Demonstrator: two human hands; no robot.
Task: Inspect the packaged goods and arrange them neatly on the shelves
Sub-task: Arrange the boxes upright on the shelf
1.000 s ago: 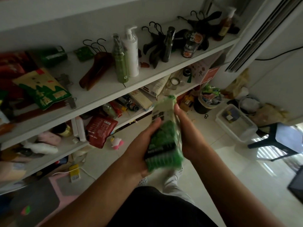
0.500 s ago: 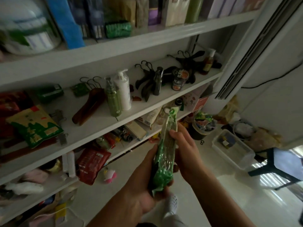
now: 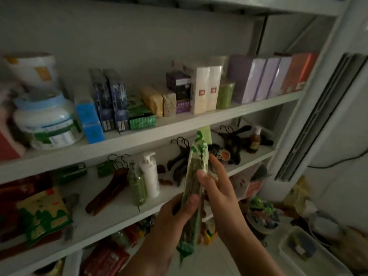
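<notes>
White metal shelving unit fills the frame. Its top is cut by the upper edge, its left end is out of view, and the lowest level is mostly hidden behind the arms.

Upper board:
- White plastic tub with pale blue lid at left end, label blurred, unreadable.
- A second white tub sits on top of it, smeared.
- Lilac cardboard boxes in a row toward right end, no legible text.
- Orange-red box at the right corner.
- Two cream boxes at centre, each with a small red square mark, characters too small to read.
- Two dark blue boxes, barcodes at the foot.
- Green foil brick pack at the front edge.

Middle board:
- Yellow-and-green printed bag near left end, print unreadable.
- Brown wooden hanger.
- White pump bottle with a green bottle just beside it.
- Black hangers, partly hidden behind the packet.

Green-and-clear plastic packet is held upright, edge-on, in front of the middle board's front edge, and its top reaches the upper board's front edge. Its face is turned away, so no print can be read.

Left hand grips the packet's lower part, thumb across the near edge, and the bottom seal sticks out below. Right hand pinches the packet's middle, thumb near side, fingers behind. Both forearms are cut by the bottom edge.
</notes>
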